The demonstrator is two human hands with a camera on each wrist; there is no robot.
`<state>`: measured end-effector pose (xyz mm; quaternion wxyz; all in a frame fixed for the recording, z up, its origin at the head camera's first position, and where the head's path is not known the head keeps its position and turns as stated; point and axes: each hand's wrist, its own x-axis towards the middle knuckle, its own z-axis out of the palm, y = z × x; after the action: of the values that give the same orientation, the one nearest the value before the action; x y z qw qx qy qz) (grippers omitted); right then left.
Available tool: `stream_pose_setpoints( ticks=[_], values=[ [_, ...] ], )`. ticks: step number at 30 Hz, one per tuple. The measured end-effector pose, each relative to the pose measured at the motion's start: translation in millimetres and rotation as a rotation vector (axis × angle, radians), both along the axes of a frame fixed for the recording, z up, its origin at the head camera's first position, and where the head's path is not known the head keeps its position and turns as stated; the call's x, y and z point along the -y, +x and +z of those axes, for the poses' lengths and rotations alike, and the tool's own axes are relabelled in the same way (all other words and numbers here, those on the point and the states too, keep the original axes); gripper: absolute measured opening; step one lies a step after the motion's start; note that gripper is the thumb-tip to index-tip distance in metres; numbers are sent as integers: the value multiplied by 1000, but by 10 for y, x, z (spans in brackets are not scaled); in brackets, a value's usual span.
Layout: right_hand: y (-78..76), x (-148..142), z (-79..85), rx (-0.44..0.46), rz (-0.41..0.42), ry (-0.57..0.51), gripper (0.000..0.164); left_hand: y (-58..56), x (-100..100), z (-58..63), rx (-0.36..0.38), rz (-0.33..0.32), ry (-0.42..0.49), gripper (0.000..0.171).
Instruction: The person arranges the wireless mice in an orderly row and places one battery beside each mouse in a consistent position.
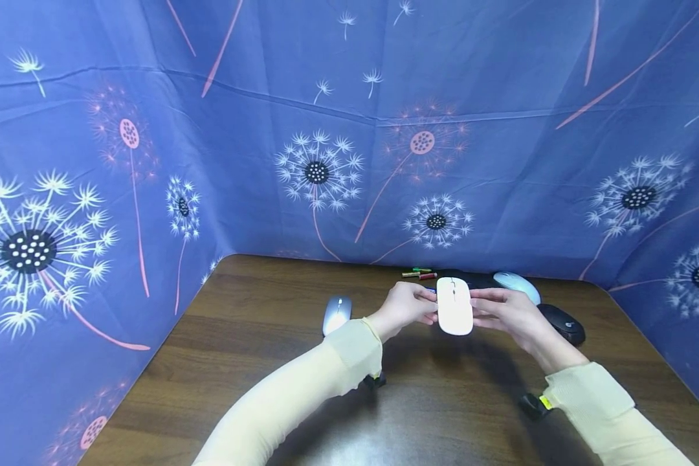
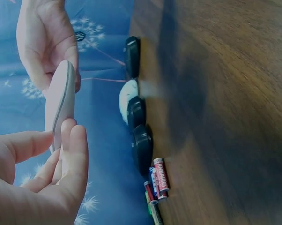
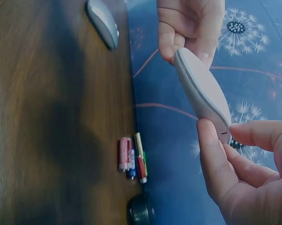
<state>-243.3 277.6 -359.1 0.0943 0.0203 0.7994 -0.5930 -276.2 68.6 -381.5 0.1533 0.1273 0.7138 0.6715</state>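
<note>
Shows at left, in the head view, a blue cloth backdrop printed with white and pink dandelions (image 1: 256, 129), cut off by the frame. Takes in below it a dark-brown, wood-grain table (image 1: 239, 362), near edge out of frame. Includes next a silver-grey, rounded computer mouse (image 1: 336, 314), lower end hard to make out against a cream fabric left sleeve (image 1: 303, 388). Pinches with the left hand (image 1: 404, 306), between thumb and fingers, the left edge of a flat, white plastic mouse (image 1: 454, 309), raised above the table between both hands, its top bleached by glare around a dark scroll wheel. Partly hides behind it a cluster of small green, gold-and-red and red cylindrical batteries (image 1: 428, 276); cannot tell the exact count. Merges just beyond, in the head view, a pair of black, rounded mice (image 1: 480, 280) into one dark shape, told apart in the left wrist view. Pinches with the right hand (image 1: 503, 312) the white mouse's right edge, some fingertips hidden from the head view. Covers with that hand part of a pale bluish-white, smooth mouse (image 1: 518, 286). Includes at far right a glossy black mouse (image 1: 564, 323), and nearer, a cream fabric right sleeve (image 1: 611, 404), cropped at the bottom.
</note>
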Motion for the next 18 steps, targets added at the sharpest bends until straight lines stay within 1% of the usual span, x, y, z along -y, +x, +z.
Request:
stream_pose_setpoints(
  ticks=[7,11,13,18],
  values=[
    [-12,138,18,-21,19,-52,55,37,161,13,-25,22,7,18],
    [-26,221,-1,-37,43,-99,55,54,268,8,-36,33,-9,19],
    [-41,266,-19,-37,49,-123,54,58,326,-7,-35,37,-12,20],
    [-89,375,-83,-24,51,-138,50,48,453,-60,-38,39,-29,20]
  ],
)
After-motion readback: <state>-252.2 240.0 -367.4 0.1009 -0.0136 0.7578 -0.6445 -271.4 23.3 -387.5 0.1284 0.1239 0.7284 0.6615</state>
